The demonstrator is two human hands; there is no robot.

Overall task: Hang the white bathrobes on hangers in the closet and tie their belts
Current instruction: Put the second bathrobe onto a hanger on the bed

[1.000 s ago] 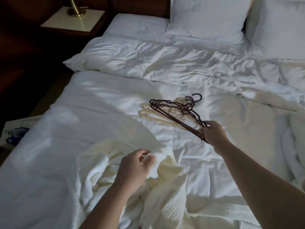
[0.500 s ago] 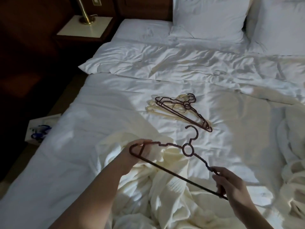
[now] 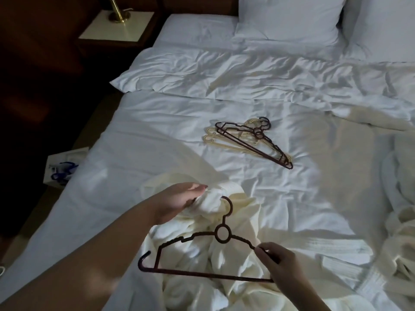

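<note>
Dim room, rumpled white bed filling most of the view; nightstand with a brass lamp base far up and left of both hands; pillows at the head end.

I read the right hand as a closed grip: its fingers pinch the right shoulder of a dark hanger, which is held flat and level just above a cream bathrobe; holding it by one end leaves the far shoulder free to slide into a sleeve opening, in my judgement.

Left hand sits up and left of that grip; its fingers curl round a bunched fold of the same bathrobe, beside the hanger's hook; I take this as lifting the collar so the hanger can enter.

Spare hangers, dark and cream together, lie piled well beyond both grips on the bed; within reach for later robes, I assume.

More robe cloth is heaped to the right of the right grip; whether it is one robe or several I cannot tell.

Closet not in view; no belt picked out; task early.
</note>
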